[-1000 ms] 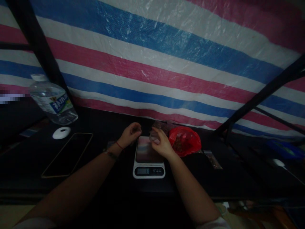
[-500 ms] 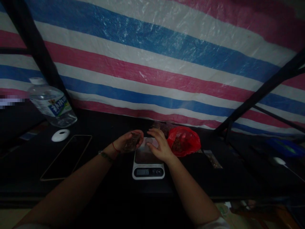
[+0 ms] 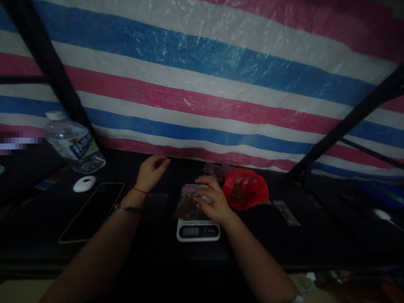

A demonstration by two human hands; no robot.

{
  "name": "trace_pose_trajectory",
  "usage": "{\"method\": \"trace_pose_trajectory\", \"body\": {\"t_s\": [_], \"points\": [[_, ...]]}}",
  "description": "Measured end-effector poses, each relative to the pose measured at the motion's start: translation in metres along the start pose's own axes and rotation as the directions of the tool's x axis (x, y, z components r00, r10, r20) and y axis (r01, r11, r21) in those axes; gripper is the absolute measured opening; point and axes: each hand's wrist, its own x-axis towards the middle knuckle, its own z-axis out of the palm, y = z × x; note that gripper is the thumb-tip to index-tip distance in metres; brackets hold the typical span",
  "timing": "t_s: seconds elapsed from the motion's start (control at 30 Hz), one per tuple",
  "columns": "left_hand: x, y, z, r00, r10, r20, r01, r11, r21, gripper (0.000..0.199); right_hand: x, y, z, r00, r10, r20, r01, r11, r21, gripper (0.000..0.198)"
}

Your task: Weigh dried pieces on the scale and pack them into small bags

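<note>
A clear plastic bag [image 3: 186, 206] with small brown pieces inside lies on the white digital scale [image 3: 198, 231], covering most of its plate. My right hand [image 3: 213, 201] is over the bag's right side, thumb and forefinger closed at its edge. To the left and farther back, my left hand [image 3: 152, 171] is raised off the bag, fingers curled toward the thumb, nothing visible in them. Below that hand lies a flat, transparent sheet or bag [image 3: 158, 203]. Beside my right hand sits an open red plastic bag [image 3: 252, 189] with brown pieces in it.
Behind the red bag are filled clear bags [image 3: 214, 169]. A small filled packet [image 3: 286, 213] lies to the right. On the left are a phone [image 3: 94, 210], a white oval object [image 3: 84, 184] and a large plastic bottle [image 3: 77, 145]. A striped sheet [image 3: 202, 92] hangs behind the table.
The clear bag has gone from my left hand onto the scale. My left hand has moved back and left, away from it. My right hand now touches the bag.
</note>
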Motion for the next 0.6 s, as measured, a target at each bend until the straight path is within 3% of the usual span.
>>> {"method": "trace_pose_trajectory", "body": {"t_s": [0.03, 0.1, 0.2, 0.37, 0.53, 0.6], "points": [[0.007, -0.012, -0.003, 0.999, -0.038, -0.026, 0.042, 0.983, 0.176, 0.039, 0.000, -0.001, -0.001, 1.000, 0.006, 0.017, -0.006, 1.000, 0.015, 0.005], [0.015, -0.035, -0.005, 0.993, -0.099, 0.060, 0.063, 0.899, 0.433, 0.032, 0.001, -0.002, -0.001, 0.996, 0.003, 0.089, -0.007, 0.999, 0.050, 0.006], [0.018, -0.057, -0.002, 0.959, -0.244, 0.145, 0.107, 0.786, 0.609, 0.032, 0.002, -0.003, 0.000, 0.986, 0.003, 0.165, -0.017, 0.997, 0.078, 0.011], [0.016, -0.063, 0.001, 0.902, -0.386, 0.193, 0.158, 0.712, 0.684, 0.036, 0.001, -0.002, 0.001, 0.990, -0.006, 0.144, -0.010, 0.994, 0.108, 0.014], [0.017, -0.056, -0.001, 0.923, -0.356, 0.149, 0.185, 0.748, 0.637, 0.034, -0.002, 0.006, 0.002, 0.997, 0.032, 0.070, -0.039, 0.993, 0.112, 0.017], [0.015, -0.041, -0.003, 0.957, -0.274, 0.090, 0.176, 0.801, 0.572, 0.031, -0.002, 0.009, 0.002, 0.999, 0.036, 0.038, -0.040, 0.993, 0.107, 0.019]]}}
